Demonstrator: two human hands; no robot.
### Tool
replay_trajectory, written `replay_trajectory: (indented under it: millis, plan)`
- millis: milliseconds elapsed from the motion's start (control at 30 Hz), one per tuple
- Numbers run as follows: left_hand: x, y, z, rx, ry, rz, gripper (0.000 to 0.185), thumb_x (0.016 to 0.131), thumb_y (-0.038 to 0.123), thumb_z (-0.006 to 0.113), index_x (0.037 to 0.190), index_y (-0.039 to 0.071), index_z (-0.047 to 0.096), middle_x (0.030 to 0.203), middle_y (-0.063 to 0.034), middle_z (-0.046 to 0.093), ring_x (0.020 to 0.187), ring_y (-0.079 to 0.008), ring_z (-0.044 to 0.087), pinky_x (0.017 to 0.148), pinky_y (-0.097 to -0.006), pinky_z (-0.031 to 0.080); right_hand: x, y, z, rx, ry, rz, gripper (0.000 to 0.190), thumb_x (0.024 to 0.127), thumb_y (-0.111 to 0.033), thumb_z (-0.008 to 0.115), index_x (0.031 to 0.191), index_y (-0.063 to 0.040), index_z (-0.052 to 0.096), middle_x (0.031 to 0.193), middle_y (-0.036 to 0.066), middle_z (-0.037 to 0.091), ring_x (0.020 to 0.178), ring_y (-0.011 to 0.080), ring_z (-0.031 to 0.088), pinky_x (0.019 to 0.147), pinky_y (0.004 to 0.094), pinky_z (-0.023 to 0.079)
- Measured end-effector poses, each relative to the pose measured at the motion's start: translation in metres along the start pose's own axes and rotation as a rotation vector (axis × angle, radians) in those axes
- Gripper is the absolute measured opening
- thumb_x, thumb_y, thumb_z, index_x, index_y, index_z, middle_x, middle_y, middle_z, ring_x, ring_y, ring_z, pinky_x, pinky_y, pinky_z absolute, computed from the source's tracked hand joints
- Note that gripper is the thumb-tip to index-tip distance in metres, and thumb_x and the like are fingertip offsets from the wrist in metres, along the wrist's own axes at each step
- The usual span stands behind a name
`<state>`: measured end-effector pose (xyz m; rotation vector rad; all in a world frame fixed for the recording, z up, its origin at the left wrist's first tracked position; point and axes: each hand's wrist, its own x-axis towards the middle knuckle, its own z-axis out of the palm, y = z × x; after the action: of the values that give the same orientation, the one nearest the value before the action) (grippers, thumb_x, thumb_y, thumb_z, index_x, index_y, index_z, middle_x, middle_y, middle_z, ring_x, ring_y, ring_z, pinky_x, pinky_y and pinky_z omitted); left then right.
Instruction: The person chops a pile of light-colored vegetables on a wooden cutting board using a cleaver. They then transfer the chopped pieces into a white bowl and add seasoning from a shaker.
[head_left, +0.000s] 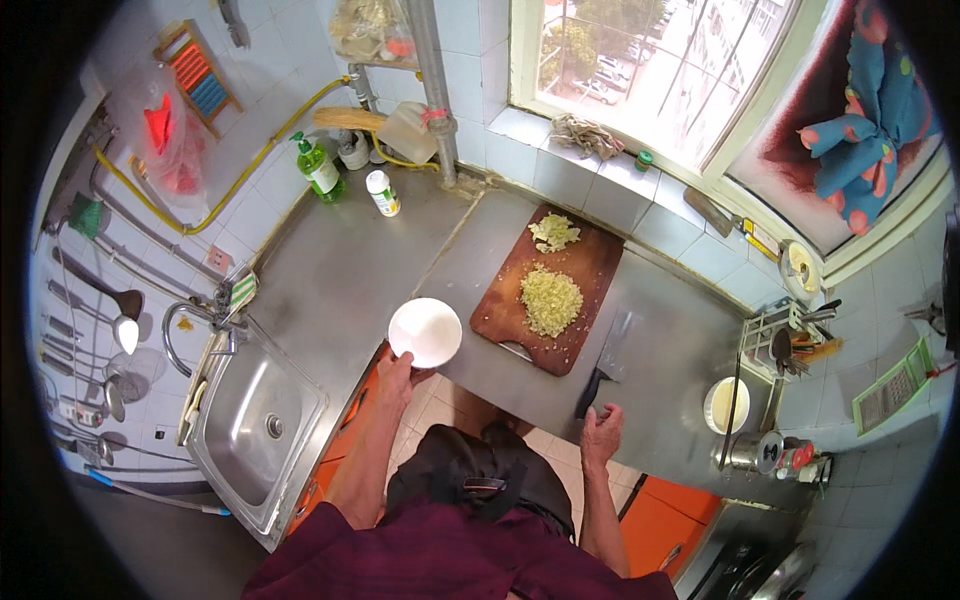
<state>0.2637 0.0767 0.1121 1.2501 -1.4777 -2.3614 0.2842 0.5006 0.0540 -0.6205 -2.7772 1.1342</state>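
My left hand (397, 377) grips the near rim of a white bowl (425, 332), held at the front edge of the steel counter. My right hand (602, 431) holds nothing, its fingers loosely bent near the black handle of a kitchen knife (616, 349). That knife lies on the counter, right of a brown wooden cutting board (499, 300). On the board are a larger pile of finely chopped pale green vegetable (551, 300) and a smaller, coarser pile (554, 232) behind it.
A steel sink (259, 427) is at the left. Green soap bottle (319, 171) and white bottle (383, 194) stand at the back left. At the right are another white bowl (726, 406), a utensil rack (765, 341) and a lidded steel pot (752, 452).
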Motion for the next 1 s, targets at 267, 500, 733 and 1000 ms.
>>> replay_trajectory:
  millis: [267, 500, 733, 1000]
  plan:
    - [0.105, 0.032, 0.041, 0.047, 0.086, -0.011, 0.051, 0.100, 0.002, 0.054, 0.149, -0.007, 0.044, 0.133, -0.0250, 0.065, 0.106, -0.0400, 0.075, 0.081, -0.0520, 0.072, 0.048, -0.021, 0.038, -0.180, -0.010, 0.038, 0.061, 0.086, -0.032, 0.090, 0.130, -0.008, 0.054, 0.126, 0.019, 0.065, 0.115, 0.0442, 0.066, 0.092, 0.0556, 0.054]
    - [0.166, 0.047, 0.069, 0.123, 0.045, -0.027, 0.047, 0.103, 0.008, 0.065, 0.146, -0.005, 0.052, 0.129, -0.0219, 0.068, 0.106, -0.0367, 0.075, 0.084, -0.0517, 0.071, 0.069, -0.026, 0.052, -0.175, 0.032, 0.117, 0.061, 0.089, -0.013, 0.081, 0.139, -0.008, 0.046, 0.126, 0.021, 0.067, 0.114, 0.0456, 0.068, 0.093, 0.0566, 0.054]
    - [0.212, 0.051, 0.084, 0.223, -0.157, -0.066, 0.045, 0.103, 0.022, 0.076, 0.139, 0.000, 0.061, 0.123, -0.0160, 0.072, 0.100, -0.0318, 0.076, 0.082, -0.0492, 0.070, 0.079, -0.059, 0.023, -0.223, 0.148, 0.237, 0.060, 0.096, -0.018, 0.066, 0.152, -0.010, 0.046, 0.118, 0.027, 0.074, 0.108, 0.0499, 0.071, 0.090, 0.0590, 0.055]
    - [0.239, 0.039, 0.080, 0.882, 0.271, 0.658, 0.036, 0.106, 0.027, 0.068, 0.129, 0.000, 0.067, 0.123, -0.0197, 0.071, 0.111, -0.0345, 0.071, 0.098, -0.0466, 0.055, 0.049, -0.058, 0.025, 0.273, 0.145, 0.195, 0.042, 0.110, -0.033, 0.062, 0.089, 0.004, 0.062, 0.074, 0.022, 0.059, 0.067, 0.0351, 0.050, 0.066, 0.0471, 0.046]
